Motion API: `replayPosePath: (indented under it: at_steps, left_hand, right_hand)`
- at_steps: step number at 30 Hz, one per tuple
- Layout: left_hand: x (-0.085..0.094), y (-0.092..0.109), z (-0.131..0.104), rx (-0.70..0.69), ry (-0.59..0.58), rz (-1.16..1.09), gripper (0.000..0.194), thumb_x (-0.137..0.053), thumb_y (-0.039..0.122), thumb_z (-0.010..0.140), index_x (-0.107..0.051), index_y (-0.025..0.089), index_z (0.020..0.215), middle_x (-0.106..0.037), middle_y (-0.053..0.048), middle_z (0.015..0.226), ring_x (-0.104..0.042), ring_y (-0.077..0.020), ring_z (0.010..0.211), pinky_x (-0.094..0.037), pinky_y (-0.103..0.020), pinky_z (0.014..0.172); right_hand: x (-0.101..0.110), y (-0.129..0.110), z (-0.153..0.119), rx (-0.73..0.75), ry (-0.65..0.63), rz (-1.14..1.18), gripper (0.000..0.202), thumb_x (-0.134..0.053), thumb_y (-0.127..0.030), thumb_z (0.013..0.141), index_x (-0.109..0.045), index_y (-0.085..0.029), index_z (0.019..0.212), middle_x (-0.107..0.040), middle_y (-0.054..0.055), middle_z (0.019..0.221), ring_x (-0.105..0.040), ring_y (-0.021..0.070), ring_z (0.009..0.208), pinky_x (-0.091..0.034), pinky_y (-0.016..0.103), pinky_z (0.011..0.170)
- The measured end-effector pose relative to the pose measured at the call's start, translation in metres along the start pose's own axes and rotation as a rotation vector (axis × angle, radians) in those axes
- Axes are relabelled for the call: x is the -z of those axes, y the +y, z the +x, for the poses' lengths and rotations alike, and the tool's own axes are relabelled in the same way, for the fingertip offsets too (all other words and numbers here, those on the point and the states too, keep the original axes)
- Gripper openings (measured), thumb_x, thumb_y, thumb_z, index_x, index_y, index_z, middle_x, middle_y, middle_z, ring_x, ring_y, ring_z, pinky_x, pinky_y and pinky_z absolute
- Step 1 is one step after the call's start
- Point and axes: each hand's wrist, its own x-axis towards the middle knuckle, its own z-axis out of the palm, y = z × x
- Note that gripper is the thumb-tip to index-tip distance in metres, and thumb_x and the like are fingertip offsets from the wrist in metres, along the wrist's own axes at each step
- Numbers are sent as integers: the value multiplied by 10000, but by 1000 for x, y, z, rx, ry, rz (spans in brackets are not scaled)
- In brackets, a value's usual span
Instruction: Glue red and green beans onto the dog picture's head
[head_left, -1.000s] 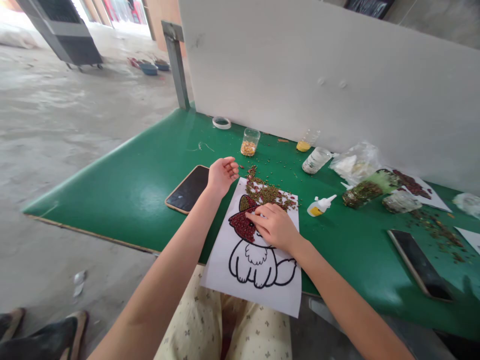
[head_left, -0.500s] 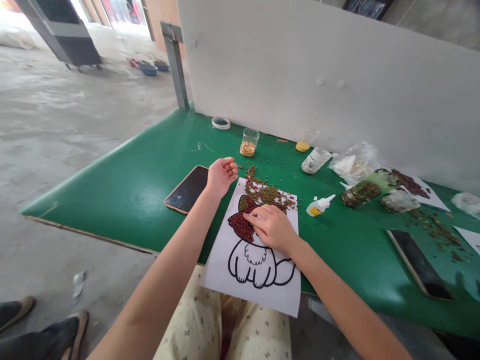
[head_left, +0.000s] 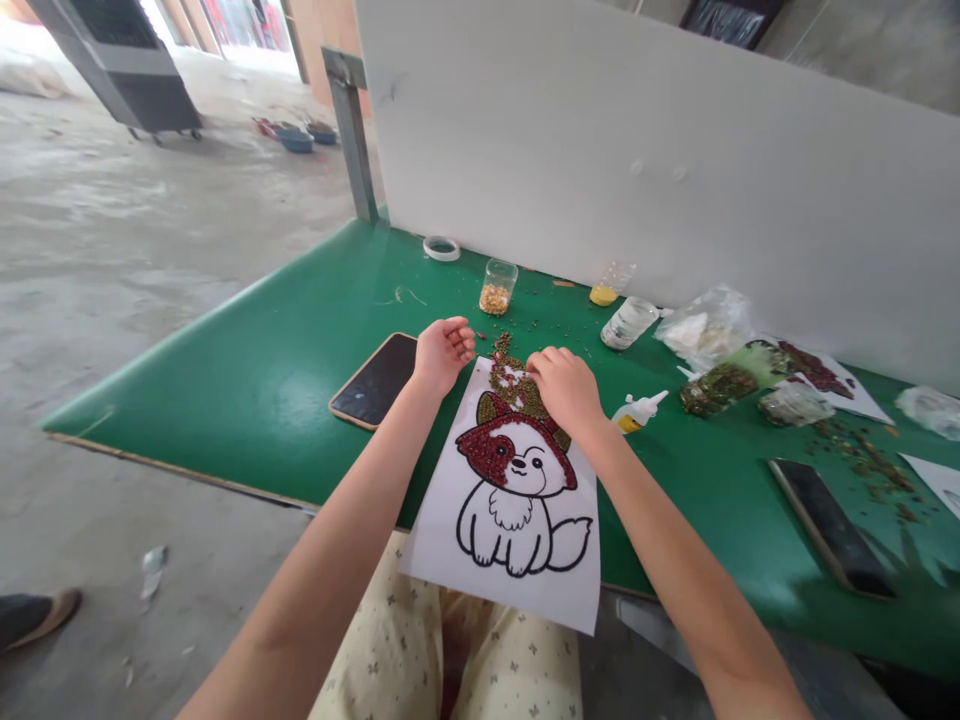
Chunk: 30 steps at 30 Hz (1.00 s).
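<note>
A white sheet (head_left: pixel 439 540) with a black outline drawing of a seated animal lies over the table's front edge. Red beans cover the patch round one eye and parts of the head's rim. Loose green and red beans (head_left: pixel 504 350) are heaped at the sheet's top. My right hand (head_left: pixel 564 388) is over that heap, its fingertips pinched at the beans; what they hold is too small to name. My left hand (head_left: pixel 445 352) rests palm up, fingers loosely curled and holding nothing, between the sheet and a phone (head_left: pixel 375 380).
Behind stand a jar of corn kernels (head_left: pixel 497 288) and a tipped clear jar (head_left: pixel 628 323). A glue bottle (head_left: pixel 639 412) is right of the sheet. Farther right are a container of green beans (head_left: pixel 720 385), plastic bags (head_left: pixel 705 325) and a second phone (head_left: pixel 829 525). A white panel (head_left: pixel 600 130) borders the table's back.
My right hand has moved from the animal's face up to the bean heap, uncovering the face. The left hand has stayed nearly still. One shoe on the floor has left the view.
</note>
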Motion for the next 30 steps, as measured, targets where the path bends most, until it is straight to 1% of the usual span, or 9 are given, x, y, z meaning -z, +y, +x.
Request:
replayPosePath:
  at_steps: [2, 4, 6, 8, 16, 22, 26, 30]
  left_hand:
    - [0, 0, 0, 0, 1, 0, 103, -504, 182, 653, -540, 150, 743, -533, 6, 580, -488, -94, 479, -361, -210, 463]
    - [1, -1, 1, -5, -3, -3, 96, -500, 182, 657, -540, 150, 738, -530, 7, 575, -486, -93, 478, -362, -210, 465]
    - [2, -1, 1, -10, -6, -8, 90, -497, 176, 657, -538, 149, 732, -529, 6, 572, -484, -94, 475, -357, -211, 463]
    - [2, -1, 2, -8, -7, -17, 89, -496, 172, 656, -536, 147, 732, -529, 6, 574, -484, -95, 475, -354, -212, 463]
    - [1, -1, 2, 4, -7, -19, 75, -511, 182, 660, -536, 148, 722, -523, 9, 580, -482, -92, 476, -350, -214, 467]
    - [1, -1, 1, 8, -4, -26, 84, -506, 173, 661, -539, 148, 734, -527, 9, 581, -485, -95, 478, -357, -218, 470]
    - [0, 0, 0, 8, -2, -20, 87, -489, 169, 668, -535, 146, 737, -527, 11, 576, -487, -95, 476, -360, -219, 472]
    - [0, -1, 0, 14, 3, -8, 83, -489, 171, 665, -531, 149, 733, -525, 11, 574, -483, -92, 470, -355, -214, 467]
  right_hand:
    - [-4, 4, 17, -23, -43, -18, 125, -510, -143, 874, -615, -195, 831, -612, 80, 888, -510, 224, 875, -356, 322, 690]
    - [-9, 5, 31, 4, -97, -1, 82, -546, -160, 862, -614, -199, 835, -611, 70, 905, -513, 216, 892, -361, 308, 679]
    - [-14, 6, 41, 50, -147, 17, 52, -568, -173, 855, -611, -202, 853, -611, 59, 918, -513, 207, 901, -362, 295, 673]
    - [-19, 5, 45, 76, -170, 20, 58, -558, -173, 864, -608, -201, 860, -609, 58, 923, -511, 202, 904, -360, 288, 670]
    - [-25, 0, 43, 114, -170, -28, 148, -460, -152, 908, -599, -205, 899, -593, 73, 933, -494, 204, 884, -348, 288, 649]
    - [-30, 2, 44, 63, -162, 0, 146, -468, -148, 902, -609, -182, 887, -605, 85, 953, -505, 208, 917, -381, 294, 691]
    - [-27, 2, 46, 52, -193, -1, 138, -483, -170, 903, -618, -178, 875, -614, 85, 952, -517, 215, 950, -397, 297, 721]
    - [-23, -4, 50, 22, -267, -33, 166, -455, -142, 906, -620, -158, 912, -618, 110, 984, -526, 226, 966, -409, 308, 741]
